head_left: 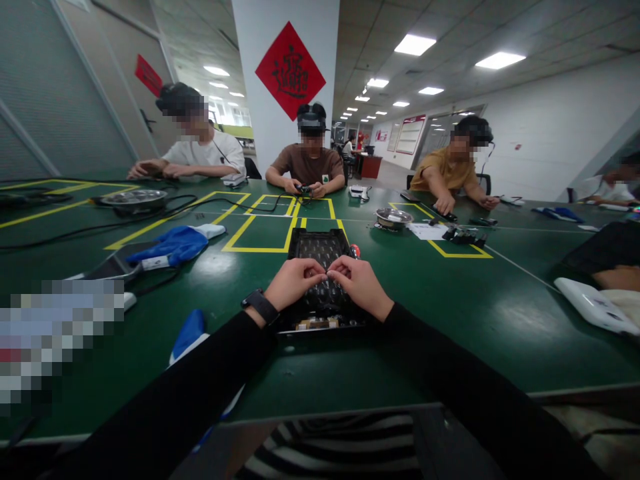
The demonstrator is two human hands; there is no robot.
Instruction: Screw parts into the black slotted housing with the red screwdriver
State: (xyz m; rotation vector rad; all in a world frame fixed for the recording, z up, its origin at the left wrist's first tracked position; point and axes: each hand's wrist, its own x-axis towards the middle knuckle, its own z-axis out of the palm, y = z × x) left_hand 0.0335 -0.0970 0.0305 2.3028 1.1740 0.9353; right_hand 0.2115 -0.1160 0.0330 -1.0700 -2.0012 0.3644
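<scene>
Over the middle of an open black case (pixel 320 241), my left hand (pixel 297 280) and my right hand (pixel 361 283) meet almost fingertip to fingertip. Each hand is closed in a pinch; whatever lies between the fingertips is too small to make out. Beneath them the case shows a dark tray with rows of small shiny spots. Along its near edge lies a brown, cylinder-like item (pixel 317 324). A small red object (pixel 355 251) stands at the case's right side, behind my right hand.
Blue-and-white gloves (pixel 175 245) and a dark cable lie to the left. A metal bowl (pixel 394 218), white paper (pixel 428 231) and small black parts (pixel 465 237) sit at the back right. A white device (pixel 597 307) is at far right. Several people sit around the green table.
</scene>
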